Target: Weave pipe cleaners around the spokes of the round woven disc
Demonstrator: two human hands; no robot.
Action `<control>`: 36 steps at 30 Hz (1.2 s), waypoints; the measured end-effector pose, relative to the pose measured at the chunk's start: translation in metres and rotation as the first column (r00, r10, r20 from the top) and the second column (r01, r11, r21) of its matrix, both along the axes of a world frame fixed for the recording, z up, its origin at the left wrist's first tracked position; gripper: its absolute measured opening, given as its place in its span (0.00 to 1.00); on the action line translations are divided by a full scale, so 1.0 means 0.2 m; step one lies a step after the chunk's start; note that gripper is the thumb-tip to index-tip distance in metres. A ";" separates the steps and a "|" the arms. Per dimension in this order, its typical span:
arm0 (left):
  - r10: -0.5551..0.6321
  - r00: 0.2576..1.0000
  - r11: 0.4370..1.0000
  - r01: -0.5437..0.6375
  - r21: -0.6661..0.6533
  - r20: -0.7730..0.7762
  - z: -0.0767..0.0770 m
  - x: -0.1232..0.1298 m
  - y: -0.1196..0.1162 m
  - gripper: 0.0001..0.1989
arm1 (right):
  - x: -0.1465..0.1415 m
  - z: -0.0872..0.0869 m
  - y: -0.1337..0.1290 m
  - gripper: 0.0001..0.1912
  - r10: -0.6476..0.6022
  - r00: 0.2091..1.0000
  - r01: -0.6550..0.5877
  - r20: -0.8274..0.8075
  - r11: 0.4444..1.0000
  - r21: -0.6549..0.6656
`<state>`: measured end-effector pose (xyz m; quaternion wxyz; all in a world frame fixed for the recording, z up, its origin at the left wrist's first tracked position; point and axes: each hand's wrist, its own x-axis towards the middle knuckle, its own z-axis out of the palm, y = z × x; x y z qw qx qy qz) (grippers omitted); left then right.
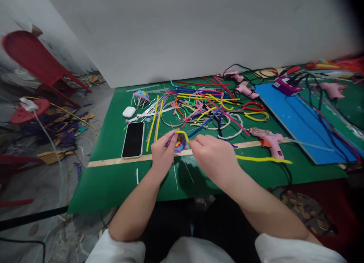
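Between my two hands is a small round piece (179, 143) in purple, yellow and red, with thin wires sticking out below it. My left hand (163, 151) pinches its left edge. A yellow pipe cleaner (182, 132) arches over the top of the piece to the fingers of my right hand (212, 155), which are closed on it. More yellow pipe cleaner (263, 159) stretches out to the right from behind my right hand. The right fingertips are partly hidden.
A phone (133, 140) and a white case (129, 111) lie left on the green table (108, 187). Behind my hands is a pile of pipe cleaners (196, 104), with scissors (256, 111). A pink glue gun (270, 141) and blue board (301, 122) are right.
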<state>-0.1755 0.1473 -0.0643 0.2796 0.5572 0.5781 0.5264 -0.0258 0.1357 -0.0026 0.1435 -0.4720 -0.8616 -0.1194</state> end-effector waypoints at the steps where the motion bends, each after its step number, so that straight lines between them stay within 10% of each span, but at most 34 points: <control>1: 0.001 1.000 1.000 -0.001 0.004 0.009 0.00 0.00 0.00 0.13 | -0.02 -0.02 -0.01 0.10 0.013 1.000 -0.013 -0.005 0.999 0.039; 12: -0.084 0.990 0.996 0.086 0.012 -0.110 -0.01 0.01 -0.01 0.12 | 0.02 0.05 0.10 0.09 0.186 0.982 -0.185 -0.004 0.978 0.098; 19: -0.207 0.957 0.968 0.230 0.096 -0.204 -0.03 0.01 0.00 0.12 | 0.10 0.19 0.10 0.11 -0.033 0.998 0.042 0.059 0.987 -0.156; 27: -0.493 0.852 0.864 0.503 0.013 -0.175 0.00 0.01 -0.02 0.11 | 0.20 0.24 0.32 0.08 0.074 0.991 -0.131 -0.113 0.730 -0.671; 36: -0.086 0.889 0.992 0.116 -0.039 0.450 -0.01 -0.01 0.02 0.11 | 0.18 -0.01 0.32 0.09 -0.065 0.808 -0.265 -0.585 0.847 -0.460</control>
